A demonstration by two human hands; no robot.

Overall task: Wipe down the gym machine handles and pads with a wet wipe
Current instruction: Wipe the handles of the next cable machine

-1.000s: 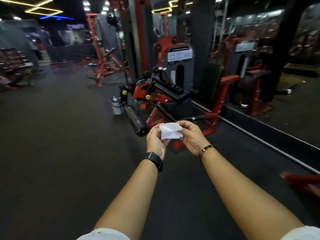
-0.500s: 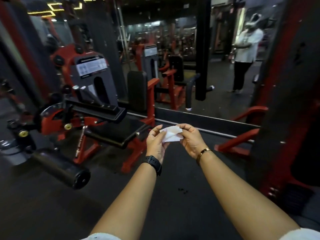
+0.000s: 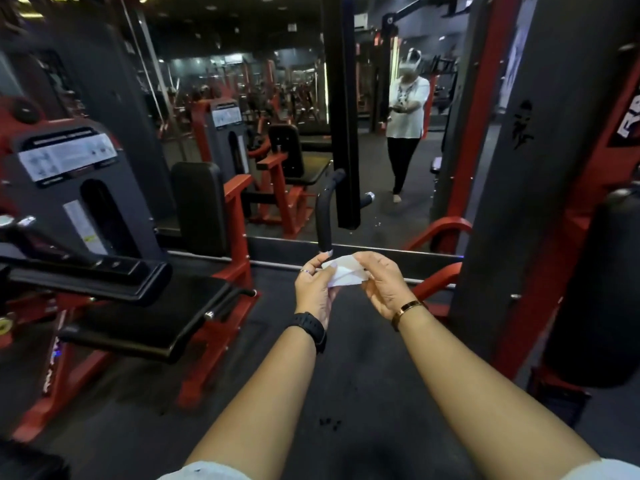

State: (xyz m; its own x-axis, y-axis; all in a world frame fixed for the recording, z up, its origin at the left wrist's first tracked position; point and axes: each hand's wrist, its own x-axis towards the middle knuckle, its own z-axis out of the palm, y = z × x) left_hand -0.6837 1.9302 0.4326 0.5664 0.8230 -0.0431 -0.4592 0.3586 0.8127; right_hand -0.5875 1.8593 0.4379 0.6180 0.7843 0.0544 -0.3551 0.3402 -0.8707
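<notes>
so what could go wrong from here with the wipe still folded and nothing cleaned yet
1. Both hands, left and right, hold the wipe by its edges in mid-air; it could slip and land on the floor.
2. The wipe looks small and folded, so it may dry or soil before covering the seat pad and back pad.
3. With eyes on the wipe, a shin could catch the red frame near the right hand.

Dark grey rubber gym floor, matte and scuffed. Standing on it at left, red steel machine frame carrying a flat black padded seat. At right, tall red-and-black upright column. Ahead, low black base strip of a wall mirror. Near the middle, small cluster of black specks.
</notes>
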